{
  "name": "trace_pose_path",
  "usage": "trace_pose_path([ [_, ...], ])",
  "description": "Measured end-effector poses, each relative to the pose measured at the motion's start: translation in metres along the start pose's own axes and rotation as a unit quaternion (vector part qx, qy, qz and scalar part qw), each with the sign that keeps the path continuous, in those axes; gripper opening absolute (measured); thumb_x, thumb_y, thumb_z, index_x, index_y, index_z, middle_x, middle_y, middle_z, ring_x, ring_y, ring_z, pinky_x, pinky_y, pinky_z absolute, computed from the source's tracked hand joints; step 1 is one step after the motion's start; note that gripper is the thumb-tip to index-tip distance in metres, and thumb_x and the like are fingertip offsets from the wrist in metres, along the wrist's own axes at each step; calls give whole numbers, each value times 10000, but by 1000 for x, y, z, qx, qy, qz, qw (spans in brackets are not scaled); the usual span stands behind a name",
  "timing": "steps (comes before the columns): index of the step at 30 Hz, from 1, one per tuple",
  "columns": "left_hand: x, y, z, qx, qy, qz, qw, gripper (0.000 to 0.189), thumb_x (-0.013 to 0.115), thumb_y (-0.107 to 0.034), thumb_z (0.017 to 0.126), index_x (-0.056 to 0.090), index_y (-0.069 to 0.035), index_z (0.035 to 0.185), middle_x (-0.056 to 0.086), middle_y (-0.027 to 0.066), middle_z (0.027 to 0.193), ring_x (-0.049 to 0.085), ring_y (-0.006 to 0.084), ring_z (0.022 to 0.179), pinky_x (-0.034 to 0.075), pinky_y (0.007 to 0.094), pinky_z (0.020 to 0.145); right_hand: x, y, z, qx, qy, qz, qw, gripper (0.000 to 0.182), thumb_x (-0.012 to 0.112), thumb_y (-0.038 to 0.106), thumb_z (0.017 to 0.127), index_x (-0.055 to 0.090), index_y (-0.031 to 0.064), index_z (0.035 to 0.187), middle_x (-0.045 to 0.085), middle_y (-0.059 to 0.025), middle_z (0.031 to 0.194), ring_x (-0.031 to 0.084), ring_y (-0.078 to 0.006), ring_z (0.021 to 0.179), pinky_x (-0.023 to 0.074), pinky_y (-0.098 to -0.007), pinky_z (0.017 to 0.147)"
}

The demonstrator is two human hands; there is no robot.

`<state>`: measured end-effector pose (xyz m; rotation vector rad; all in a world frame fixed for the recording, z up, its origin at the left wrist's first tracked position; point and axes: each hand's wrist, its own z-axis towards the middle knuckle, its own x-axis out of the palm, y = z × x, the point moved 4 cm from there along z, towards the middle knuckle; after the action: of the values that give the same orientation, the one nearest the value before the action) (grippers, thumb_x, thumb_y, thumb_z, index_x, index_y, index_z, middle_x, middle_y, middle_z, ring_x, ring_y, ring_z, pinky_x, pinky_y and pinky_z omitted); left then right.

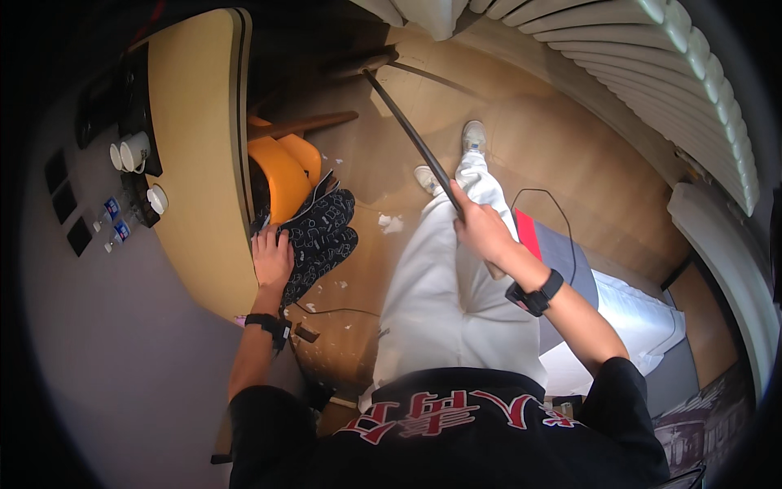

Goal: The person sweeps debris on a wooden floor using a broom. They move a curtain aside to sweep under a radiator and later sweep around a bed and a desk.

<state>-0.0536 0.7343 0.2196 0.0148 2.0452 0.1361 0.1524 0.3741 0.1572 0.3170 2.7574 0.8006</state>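
My right hand [482, 229] is wrapped around a long dark pole [409, 125] that slants away over the floor. The pole's far end meets a dark head [382, 60] in shadow, and I cannot tell whether it is a broom or a mop. Beside the table edge, my left hand [273, 257] curls over a black patterned cloth [321, 229], perhaps a jacket, draped on an orange chair [278, 177]. The fingertips are partly lost against the dark cloth.
White paper scraps [391, 224] lie on the wooden floor [421, 85]. The pale tabletop [189, 134] at left carries white mugs [134, 151] and a small white dish [157, 199]. Water bottles [120, 233] stand beyond. A radiator [635, 79] and a thin cable [568, 223] are at right.
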Motion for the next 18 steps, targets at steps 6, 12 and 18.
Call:
trace_pose_path([
  [6, 5, 19, 7, -51, -16, -6, 999, 312, 653, -66, 788, 580, -31, 1089, 544, 146, 1199, 504, 355, 1143, 416, 458, 985, 30, 27, 19, -34, -16, 25, 999, 672, 528, 55, 832, 307, 44, 1466, 646, -297, 863, 631, -448, 868, 496, -489, 811],
  [12, 11, 15, 5, -20, -39, 28, 999, 240, 586, -14, 833, 579, -23, 1073, 500, 157, 1326, 395, 362, 1336, 329, 519, 1086, 50, 51, 36, -8, 25, 1, 1000, 673, 530, 103, 855, 286, 61, 1481, 641, -313, 874, 631, -456, 883, 495, -503, 820],
  [18, 14, 16, 8, -29, -54, 24, 998, 229, 594, -17, 837, 590, -37, 1065, 506, 137, 1335, 389, 327, 1351, 317, 518, 1094, 92, 73, 99, -28, -8, -29, 999, 648, 475, 88, 884, 258, 55, 1494, 654, -290, 944, 643, -432, 912, 512, -482, 827],
])
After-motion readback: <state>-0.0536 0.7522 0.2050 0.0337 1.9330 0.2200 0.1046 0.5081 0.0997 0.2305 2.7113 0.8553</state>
